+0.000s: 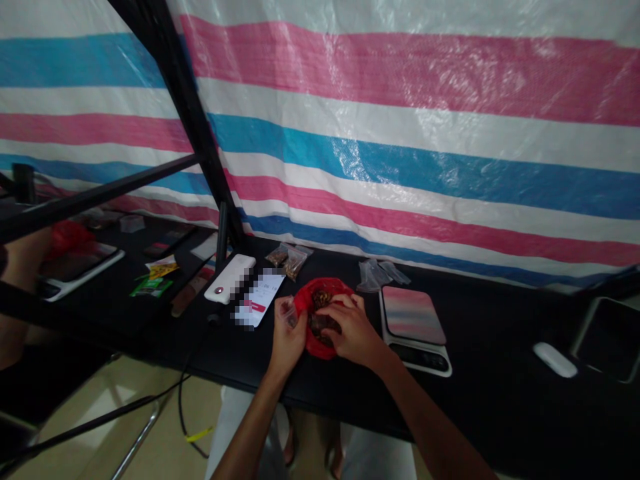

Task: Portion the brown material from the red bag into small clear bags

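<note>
Red plastic bag (305, 313) open on black table (500, 400), near front edge, holding dark brown lumpy pieces (323, 321); exact item unclear at this res. Left hand (289, 340) pinches small clear plastic bag (289, 312) at the red bag's left rim. Right hand (353, 331) over the red bag, fingers (333, 312) down on the pieces; can't tell if clamped on them or just resting. Hands close together above the bag, contact unclear.

Just right of hands: digital scale (415, 330), pink-grey striped top. Behind it: loose clear bags (373, 275). Behind red bag: 2 small filled clear bags (286, 261). To its left: phone (259, 298), screen pixelated, and white power bank (230, 278).

Further left: green packet (150, 287), yellow packet (163, 269), 2nd scale (75, 261), 2nd red bag (67, 239), another person's forearm (25, 280) at frame edge. Far right: white mouse (554, 360). Behind table: pink, blue and white striped tarp (400, 133).
</note>
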A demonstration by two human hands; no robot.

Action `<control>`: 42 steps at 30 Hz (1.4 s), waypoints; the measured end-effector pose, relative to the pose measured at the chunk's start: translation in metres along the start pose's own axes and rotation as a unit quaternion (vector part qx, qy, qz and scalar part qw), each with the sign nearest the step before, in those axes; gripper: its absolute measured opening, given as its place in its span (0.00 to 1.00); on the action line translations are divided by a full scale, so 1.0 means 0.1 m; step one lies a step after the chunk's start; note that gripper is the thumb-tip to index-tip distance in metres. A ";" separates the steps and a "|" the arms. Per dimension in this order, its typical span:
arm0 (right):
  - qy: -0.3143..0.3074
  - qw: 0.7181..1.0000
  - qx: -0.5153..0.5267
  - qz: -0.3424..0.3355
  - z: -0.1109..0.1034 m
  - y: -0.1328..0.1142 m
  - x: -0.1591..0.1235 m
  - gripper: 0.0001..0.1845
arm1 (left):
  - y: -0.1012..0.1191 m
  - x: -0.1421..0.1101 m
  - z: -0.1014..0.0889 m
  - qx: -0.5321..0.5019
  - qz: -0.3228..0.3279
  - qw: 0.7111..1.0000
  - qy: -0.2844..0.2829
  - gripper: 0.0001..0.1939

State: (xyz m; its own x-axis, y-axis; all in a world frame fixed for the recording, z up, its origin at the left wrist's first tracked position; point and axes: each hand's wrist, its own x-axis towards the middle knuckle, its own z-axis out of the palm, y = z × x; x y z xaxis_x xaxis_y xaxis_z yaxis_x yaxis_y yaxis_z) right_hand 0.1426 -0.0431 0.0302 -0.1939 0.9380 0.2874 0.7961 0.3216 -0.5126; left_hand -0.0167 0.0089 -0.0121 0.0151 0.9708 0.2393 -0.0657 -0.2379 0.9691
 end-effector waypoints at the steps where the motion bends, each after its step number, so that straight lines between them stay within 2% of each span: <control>1: -0.004 1.000 0.010 -0.004 0.00 0.00 0.00 0.20 | 0.00 0.00 0.00 0.001 0.001 1.000 -0.001 0.10; 6: -0.014 1.000 0.021 -0.003 0.02 -0.01 0.01 0.20 | -0.02 -0.01 0.00 0.006 0.004 1.000 -0.001 0.11; 9: -0.002 1.000 0.011 0.026 0.06 -0.03 0.01 0.20 | -0.02 -0.02 0.01 0.006 0.006 1.000 -0.003 0.12; 15: 0.032 0.993 0.068 0.094 0.12 -0.01 0.01 0.23 | 0.04 -0.06 -0.05 -0.012 -0.002 1.000 -0.018 0.15; 20: 0.047 0.985 0.118 0.117 0.11 0.08 0.02 0.22 | 0.04 -0.04 -0.08 0.017 0.024 0.999 0.016 0.16; 24: 0.048 0.980 0.164 0.102 0.07 0.15 0.02 0.20 | 0.03 -0.02 -0.03 0.071 0.063 0.995 0.039 0.10; 29: 0.082 0.976 0.189 0.064 -0.03 0.09 0.02 0.17 | 0.05 -0.03 -0.01 0.149 0.117 0.982 0.016 0.05; 34: 0.100 0.987 0.123 -0.023 -0.07 0.01 0.00 0.15 | 0.07 -0.07 -0.01 0.222 0.161 0.961 -0.032 0.13; 38: 0.102 0.992 0.064 -0.046 -0.05 -0.03 -0.02 0.18 | 0.06 -0.09 0.00 0.274 0.182 0.942 -0.063 0.18; 42: 0.095 0.990 0.085 -0.055 -0.04 -0.06 -0.04 0.21 | 0.05 -0.10 -0.01 0.294 0.184 0.934 -0.081 0.17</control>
State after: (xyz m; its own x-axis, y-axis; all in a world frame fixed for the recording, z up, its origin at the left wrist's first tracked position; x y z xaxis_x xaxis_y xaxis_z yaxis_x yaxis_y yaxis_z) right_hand 0.1408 -0.0490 0.0359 -0.1499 0.8600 0.4878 0.6648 0.4529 -0.5941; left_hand -0.0182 -0.0019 -0.0094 0.2543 0.8136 0.5229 0.4619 -0.5772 0.6734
